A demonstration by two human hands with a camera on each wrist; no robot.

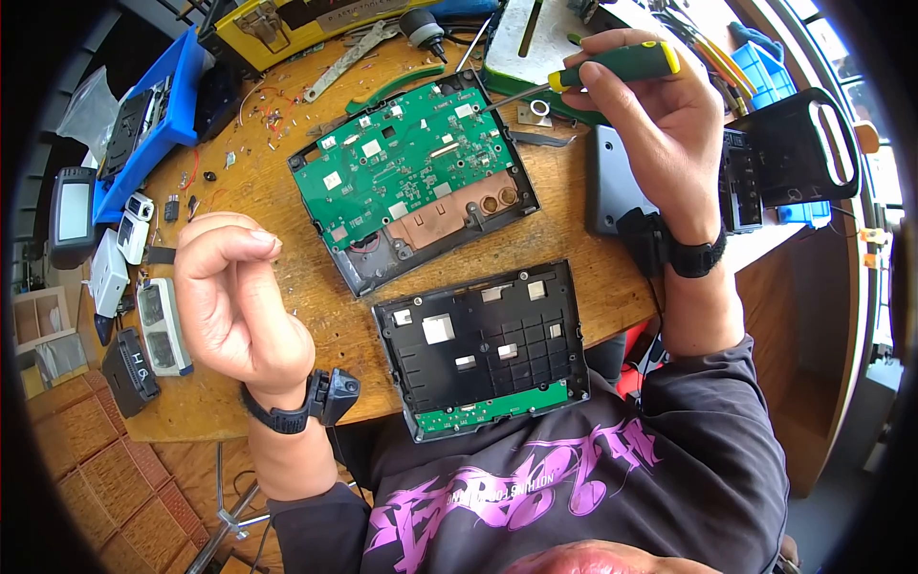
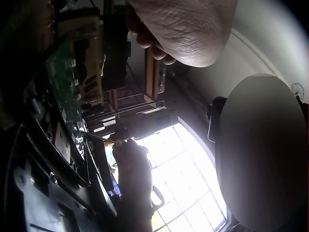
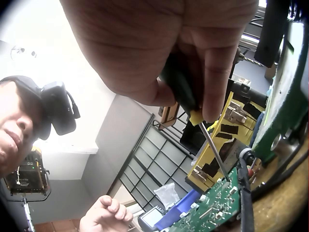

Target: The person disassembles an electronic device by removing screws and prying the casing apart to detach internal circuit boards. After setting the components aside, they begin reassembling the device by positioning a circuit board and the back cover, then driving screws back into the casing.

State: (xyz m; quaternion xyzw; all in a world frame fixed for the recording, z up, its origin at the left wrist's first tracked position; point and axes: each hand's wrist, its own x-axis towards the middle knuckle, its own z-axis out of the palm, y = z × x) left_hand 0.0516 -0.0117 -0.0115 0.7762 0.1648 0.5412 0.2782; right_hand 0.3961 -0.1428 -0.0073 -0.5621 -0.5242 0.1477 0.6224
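A screwdriver with a green and yellow handle (image 1: 626, 63) is gripped in my right hand (image 1: 674, 143), thumb and fingers around the handle. Its thin shaft (image 3: 213, 145) slants down to the upper right end of a green circuit board (image 1: 382, 163). That board lies in a dark plastic housing, with a copper-coloured plate (image 1: 445, 222) along its near side. My left hand (image 1: 239, 297) is raised left of the housing, fingers curled in, with nothing visible in them. Nearest my body lies a black cover (image 1: 478, 349) with rectangular cutouts and a green board strip (image 1: 492, 409).
A yellow toolbox (image 1: 287, 33) and a blue bin (image 1: 158, 124) stand at the back left. Small devices (image 1: 161, 325) line the left edge. Loose screws and wire bits (image 1: 273, 120) litter the bench (image 1: 335, 344). Right of the board sits a dark grey case (image 1: 617, 182).
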